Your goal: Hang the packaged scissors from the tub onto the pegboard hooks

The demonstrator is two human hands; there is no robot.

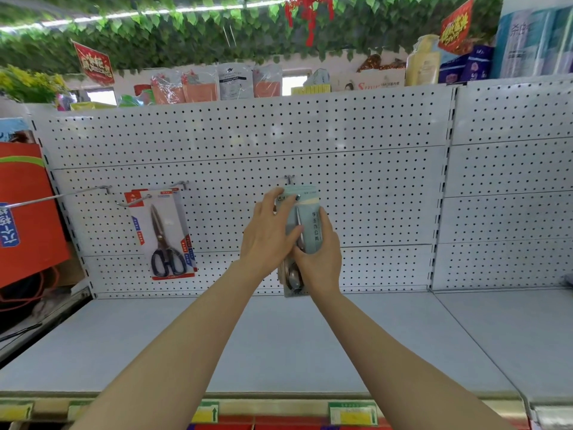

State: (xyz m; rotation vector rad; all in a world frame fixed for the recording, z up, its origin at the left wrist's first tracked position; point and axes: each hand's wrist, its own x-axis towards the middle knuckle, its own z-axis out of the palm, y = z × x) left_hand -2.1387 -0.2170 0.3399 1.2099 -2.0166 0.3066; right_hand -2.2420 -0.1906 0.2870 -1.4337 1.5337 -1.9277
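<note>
Your two forearms reach up from the bottom edge over the grey shelf (279, 342) toward the pegboard (248, 144). Both hands are clamped on one pale green scissors pack (305, 212): your left hand (269, 234) grips its left side near the top, your right hand (319, 256) grips its lower right. Most of the pack is hidden behind your fingers; its top sits at the middle hook (290, 179), and you cannot tell whether it is threaded on. Further left, a red-carded scissors pack (164, 234) hangs on another hook (148, 197). No tub shows.
</note>
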